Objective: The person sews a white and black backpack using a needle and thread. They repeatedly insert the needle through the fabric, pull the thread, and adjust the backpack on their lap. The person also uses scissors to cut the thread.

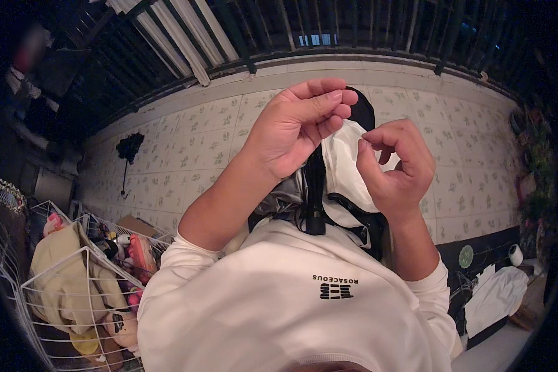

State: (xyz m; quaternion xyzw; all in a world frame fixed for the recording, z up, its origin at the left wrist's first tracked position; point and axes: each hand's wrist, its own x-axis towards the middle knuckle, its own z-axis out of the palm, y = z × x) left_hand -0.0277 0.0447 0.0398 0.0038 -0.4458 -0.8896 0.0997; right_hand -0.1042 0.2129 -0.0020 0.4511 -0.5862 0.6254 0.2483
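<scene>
Both of my hands are raised over my lap. My left hand (307, 116) has its thumb tip pressed to its curled fingers, and anything between them is too small to make out. Lower and to the right, my right hand (397, 162) pinches thumb and forefinger together; I cannot tell whether something thin is in the pinch. The two hands do not touch. Beneath them lies white cloth (346, 162) with black edging. A black rod with a thick end (315, 221), perhaps an umbrella handle, and shiny dark grey fabric (286, 195) rest beside it.
White wire baskets (88, 274) at left hold a beige cloth (58, 274) and soft toys. A black bunched object with a thin rod (129, 149) lies on the tiled floor (204, 144). A railing (335, 28) runs ahead; plants (539, 176) and white cloth (497, 293) are at right.
</scene>
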